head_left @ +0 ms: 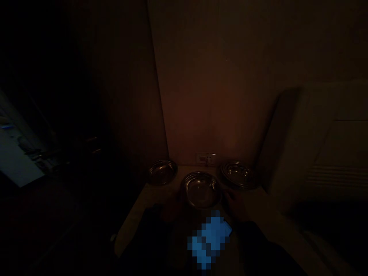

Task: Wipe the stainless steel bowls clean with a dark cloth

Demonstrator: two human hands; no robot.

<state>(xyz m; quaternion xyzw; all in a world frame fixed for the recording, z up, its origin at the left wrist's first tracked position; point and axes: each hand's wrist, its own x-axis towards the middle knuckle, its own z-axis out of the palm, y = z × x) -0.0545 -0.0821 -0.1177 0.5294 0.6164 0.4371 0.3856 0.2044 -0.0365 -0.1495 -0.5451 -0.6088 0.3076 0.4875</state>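
Observation:
The scene is very dark. A shiny round metal bowl (201, 191) sits in the middle of a small table, with several rim lines, perhaps of a stack. My right hand (234, 205) is at its right edge, fingers curled against the rim. Beside the bowl's lower left edge, my left hand (171, 209) is a dim shape whose fingers I cannot make out. A glowing phone (211, 237), its screen blurred out, lies in front of the bowl between my forearms.
Another metal bowl (162, 173) stands at the table's back left corner. Several stacked metal plates (238, 174) are at the back right. A wall socket (205, 158) is behind the table (140, 201). A large pale box-like object (310, 145) rises on the right.

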